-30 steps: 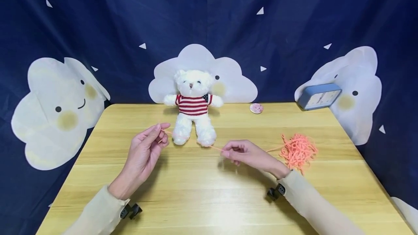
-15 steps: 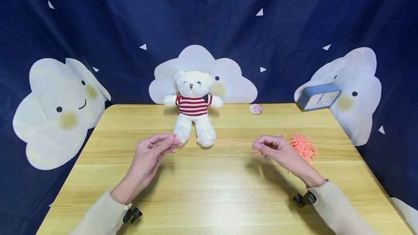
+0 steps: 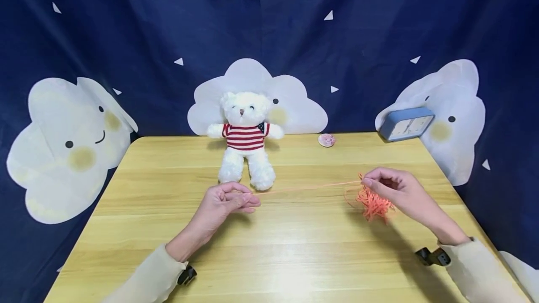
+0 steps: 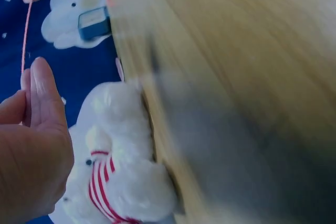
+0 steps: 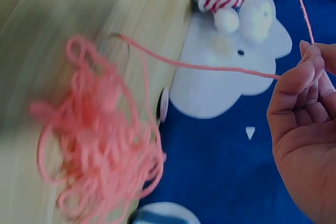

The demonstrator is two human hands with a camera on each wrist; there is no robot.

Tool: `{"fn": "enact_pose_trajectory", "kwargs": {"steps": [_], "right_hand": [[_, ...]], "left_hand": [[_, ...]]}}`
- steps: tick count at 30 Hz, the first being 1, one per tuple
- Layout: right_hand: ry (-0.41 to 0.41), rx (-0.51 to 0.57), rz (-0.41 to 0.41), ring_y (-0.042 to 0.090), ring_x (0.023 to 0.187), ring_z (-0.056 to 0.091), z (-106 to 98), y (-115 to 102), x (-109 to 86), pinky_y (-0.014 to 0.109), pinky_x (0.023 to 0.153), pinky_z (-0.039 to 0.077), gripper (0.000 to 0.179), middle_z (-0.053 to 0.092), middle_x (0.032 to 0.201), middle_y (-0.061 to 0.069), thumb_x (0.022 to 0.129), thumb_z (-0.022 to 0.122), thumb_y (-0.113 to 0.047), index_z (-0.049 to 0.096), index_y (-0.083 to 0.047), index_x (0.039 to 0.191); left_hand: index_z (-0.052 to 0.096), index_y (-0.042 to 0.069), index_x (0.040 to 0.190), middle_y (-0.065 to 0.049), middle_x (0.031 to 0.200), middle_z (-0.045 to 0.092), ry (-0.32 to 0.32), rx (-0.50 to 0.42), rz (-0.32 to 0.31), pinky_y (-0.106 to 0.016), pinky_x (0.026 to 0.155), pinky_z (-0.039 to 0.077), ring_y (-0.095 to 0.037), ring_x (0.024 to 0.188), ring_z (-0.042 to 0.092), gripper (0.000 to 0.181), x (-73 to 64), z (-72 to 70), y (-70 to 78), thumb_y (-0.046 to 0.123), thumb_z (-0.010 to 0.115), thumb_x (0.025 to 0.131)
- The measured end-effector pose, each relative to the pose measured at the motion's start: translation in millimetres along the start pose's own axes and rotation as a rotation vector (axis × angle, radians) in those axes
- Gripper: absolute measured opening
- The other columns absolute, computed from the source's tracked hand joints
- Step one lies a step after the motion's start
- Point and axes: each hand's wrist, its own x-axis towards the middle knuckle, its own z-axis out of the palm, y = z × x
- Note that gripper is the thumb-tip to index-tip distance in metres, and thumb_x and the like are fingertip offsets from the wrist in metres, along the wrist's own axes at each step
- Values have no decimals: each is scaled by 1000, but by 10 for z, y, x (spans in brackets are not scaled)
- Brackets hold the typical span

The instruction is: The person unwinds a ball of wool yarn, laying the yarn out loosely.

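Note:
A strand of coral-orange yarn stretches taut between my two hands, above the table. My left hand pinches one end between thumb and fingers, just in front of the teddy bear's feet. My right hand pinches the strand farther along, at the right. From my right fingers the yarn runs down to a loose tangled heap, partly behind that hand in the head view. The white teddy bear, in a red-and-white striped shirt, sits at the back of the table.
A round pink badge-like disc lies near the table's back edge. At the back right corner stands a blue clock, tilted. Behind the wooden table hangs a dark blue curtain with white clouds.
My right hand has moved right, lengthening the taut strand between the hands. My left hand has shifted right and lower, to before the bear's feet. The yarn heap now looks shifted slightly left.

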Motion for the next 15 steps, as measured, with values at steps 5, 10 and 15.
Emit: {"fn": "enact_pose_trajectory", "kwargs": {"steps": [5, 10, 15], "right_hand": [[54, -19, 18, 17, 62, 49, -148, 71, -73, 35, 50, 40, 13, 57, 78, 2, 108, 67, -3, 77, -11, 110], [65, -53, 55, 18, 69, 55, -282, 206, -149, 31, 57, 47, 11, 62, 83, 8, 109, 66, -5, 76, -5, 112], [37, -82, 65, 18, 76, 58, -419, 423, -173, 29, 64, 49, 14, 65, 90, 9, 111, 64, -6, 74, 1, 116]], "left_hand": [[70, -19, 112, -27, 98, 78, 2, 104, -23, -41, 74, 68, -29, 86, 81, 23, 71, 167, -63, 1, 75, 102], [73, -17, 108, -20, 87, 78, 30, 149, -49, -24, 60, 58, -22, 75, 78, 22, 200, 312, -104, 4, 78, 101], [69, -20, 117, -17, 90, 79, 18, 113, -74, -24, 66, 58, -18, 76, 77, 27, 353, 429, -178, 3, 73, 104]]}}
